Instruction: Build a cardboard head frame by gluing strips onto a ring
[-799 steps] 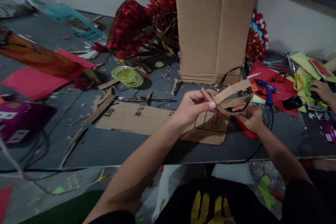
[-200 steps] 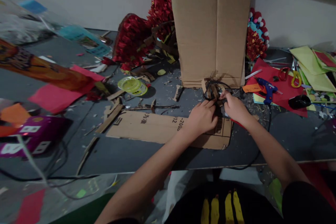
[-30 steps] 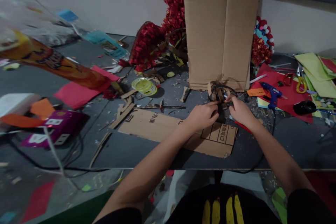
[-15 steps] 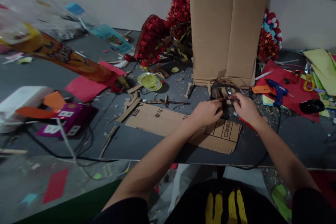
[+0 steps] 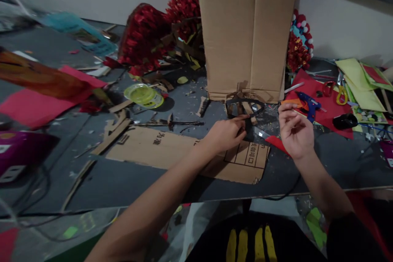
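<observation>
My left hand (image 5: 225, 136) has its fingers bent together at the near edge of a dark ring-shaped band (image 5: 259, 111), which has brown cardboard pieces in and around it. To the right, my right hand (image 5: 296, 133) is raised palm up, fingers loosely curled and apart, with nothing visible in it. It is nearest to a blue glue gun (image 5: 312, 106) and a knife with a red handle (image 5: 278, 145). A flat piece of printed cardboard (image 5: 172, 151) lies under my left forearm.
A tall cardboard panel (image 5: 242, 32) stands behind the band. Red fringed decorations (image 5: 147, 37) and a yellow-green tub (image 5: 144, 95) are at the left. Scissors (image 5: 341, 95) and a black object (image 5: 344, 121) rest on red paper at the right. Cardboard scraps litter the grey table.
My right hand has let go of the band area and moved right, its fingers opening. My left hand stays at the band. The view has shifted right.
</observation>
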Available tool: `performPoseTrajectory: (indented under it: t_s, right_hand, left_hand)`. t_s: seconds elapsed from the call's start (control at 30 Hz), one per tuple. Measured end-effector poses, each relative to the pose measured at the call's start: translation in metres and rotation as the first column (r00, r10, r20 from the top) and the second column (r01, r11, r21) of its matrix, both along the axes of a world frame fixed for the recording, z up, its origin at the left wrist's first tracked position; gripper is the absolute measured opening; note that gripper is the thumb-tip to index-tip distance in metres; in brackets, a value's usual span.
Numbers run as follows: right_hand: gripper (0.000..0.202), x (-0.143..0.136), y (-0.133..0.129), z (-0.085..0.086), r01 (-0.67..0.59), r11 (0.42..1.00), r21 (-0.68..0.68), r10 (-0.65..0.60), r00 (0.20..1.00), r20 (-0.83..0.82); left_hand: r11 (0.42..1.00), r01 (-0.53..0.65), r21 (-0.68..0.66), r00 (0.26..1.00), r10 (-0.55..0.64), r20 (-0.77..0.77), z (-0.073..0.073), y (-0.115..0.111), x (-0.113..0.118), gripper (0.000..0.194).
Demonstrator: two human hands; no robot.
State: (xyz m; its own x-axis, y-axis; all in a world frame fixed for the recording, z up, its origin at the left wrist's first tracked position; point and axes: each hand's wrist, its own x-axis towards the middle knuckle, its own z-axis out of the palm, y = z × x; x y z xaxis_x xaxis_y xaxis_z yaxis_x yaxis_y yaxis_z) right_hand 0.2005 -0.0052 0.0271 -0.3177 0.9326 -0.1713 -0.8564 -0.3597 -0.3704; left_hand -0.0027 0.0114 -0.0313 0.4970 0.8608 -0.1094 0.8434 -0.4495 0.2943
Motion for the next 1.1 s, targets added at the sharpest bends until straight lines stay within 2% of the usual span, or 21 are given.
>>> performPoseTrajectory:
  t_s: [0.2,0.47,0.73,1.1]
  right_hand:
    - [0.027,-0.0001,0.0,-0.0014,-0.051,0.998,-0.03,0.044,0.979,-0.201]
    - [0.031,0.0041,-0.0015,-0.0066,-0.119,0.993,0.013,0.116,0.927,-0.357]
    - [0.03,0.0067,-0.002,-0.0094,-0.179,0.982,0.061,0.187,0.873,-0.45]
    - [0.03,0.0045,-0.0033,-0.0068,-0.144,0.99,0.002,0.128,0.874,-0.468]
  left_hand:
    - [1.0,-0.01,-0.009,1.0,0.01,-0.012,0.0015,0.0,-0.0008,0.027]
    - [0.999,0.027,0.04,0.993,-0.022,-0.114,0.0043,-0.0031,0.0044,0.03]
    - [0.999,0.015,0.045,0.99,-0.009,-0.142,0.0078,-0.0041,0.0079,0.029]
    - [0.999,0.015,0.032,0.994,-0.012,-0.112,0.0058,-0.0044,0.0071,0.029]
